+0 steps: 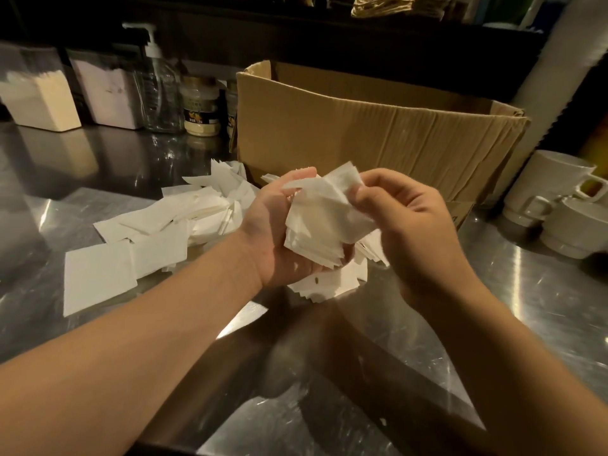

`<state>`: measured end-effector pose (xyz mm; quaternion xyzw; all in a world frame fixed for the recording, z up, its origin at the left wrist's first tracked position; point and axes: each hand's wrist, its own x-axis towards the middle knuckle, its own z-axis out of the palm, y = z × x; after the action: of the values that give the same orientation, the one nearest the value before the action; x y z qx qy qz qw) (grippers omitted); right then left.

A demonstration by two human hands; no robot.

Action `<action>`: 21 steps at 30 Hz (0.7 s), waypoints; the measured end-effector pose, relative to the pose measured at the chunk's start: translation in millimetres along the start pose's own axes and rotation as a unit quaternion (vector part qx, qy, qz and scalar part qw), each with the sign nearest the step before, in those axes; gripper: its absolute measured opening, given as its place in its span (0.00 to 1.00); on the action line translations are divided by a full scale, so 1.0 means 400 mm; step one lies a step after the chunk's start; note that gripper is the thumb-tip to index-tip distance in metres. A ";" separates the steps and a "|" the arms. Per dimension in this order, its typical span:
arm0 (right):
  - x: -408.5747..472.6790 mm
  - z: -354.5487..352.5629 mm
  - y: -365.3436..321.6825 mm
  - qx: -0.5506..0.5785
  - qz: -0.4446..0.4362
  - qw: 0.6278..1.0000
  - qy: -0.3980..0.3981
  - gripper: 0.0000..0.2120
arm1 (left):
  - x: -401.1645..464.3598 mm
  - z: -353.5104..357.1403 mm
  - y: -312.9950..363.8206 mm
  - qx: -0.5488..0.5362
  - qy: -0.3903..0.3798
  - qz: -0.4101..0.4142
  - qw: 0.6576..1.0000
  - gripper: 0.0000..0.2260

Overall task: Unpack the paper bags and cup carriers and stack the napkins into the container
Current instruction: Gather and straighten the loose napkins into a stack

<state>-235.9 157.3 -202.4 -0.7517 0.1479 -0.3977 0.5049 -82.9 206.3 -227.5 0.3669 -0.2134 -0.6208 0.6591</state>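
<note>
A stack of white square napkins [320, 222] rests in the palm of my left hand [273, 232], held above the steel counter. My right hand [411, 215] pinches the top napkin of that stack at its upper right corner. More napkins [158, 232] lie scattered loose on the counter to the left, and a few [329, 284] lie under my hands. Two clear containers [36, 90] stand at the back left, the nearer one part filled with stacked napkins.
An open cardboard box [371, 136] stands right behind my hands. A pump bottle [159, 87] and jars [201, 110] sit at the back. White mugs [559, 199] are stacked at the right. The steel counter [493, 307] stretches toward me.
</note>
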 end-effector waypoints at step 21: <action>0.023 -0.032 0.018 -0.011 0.106 0.990 0.091 0.08 | -0.022 0.013 -0.015 0.063 -0.097 -0.101 0.988 0.24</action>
<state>-238.3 140.2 -202.4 -0.6983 0.2764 -0.4073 0.5198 -91.8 214.1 -227.0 0.3653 -0.2769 -0.7023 0.5447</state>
